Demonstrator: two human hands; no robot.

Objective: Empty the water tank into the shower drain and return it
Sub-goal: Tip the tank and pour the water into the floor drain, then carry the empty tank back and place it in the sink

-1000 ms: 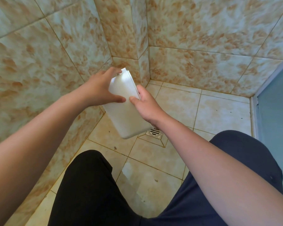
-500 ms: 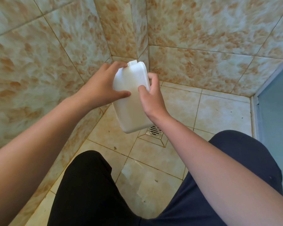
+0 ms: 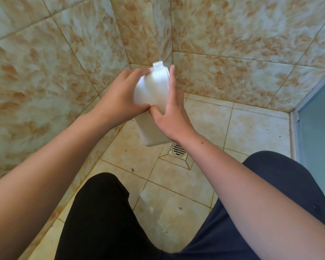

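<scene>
I hold a white plastic water tank (image 3: 152, 91) nearly upright over the shower floor, its small square tab pointing up and away. My left hand (image 3: 120, 99) wraps its left side, fingers over the top edge and thumb across the front. My right hand (image 3: 172, 109) grips its right side, fingers stretched flat along the edge, thumb meeting the left thumb. The round metal shower drain (image 3: 179, 149) sits in the floor just below and right of the tank's lower end, partly hidden by my right wrist.
Tiled walls (image 3: 45, 72) close in on the left and at the back, meeting in a corner behind the tank. A glass door with a pale frame (image 3: 296, 132) stands at the right. My knees in dark trousers (image 3: 109, 212) fill the lower view over beige floor tiles (image 3: 251, 132).
The tank has swung from tilted to nearly upright and moved up. My right hand shifted from its lower edge to flat along its right side; the left hand kept its grip.
</scene>
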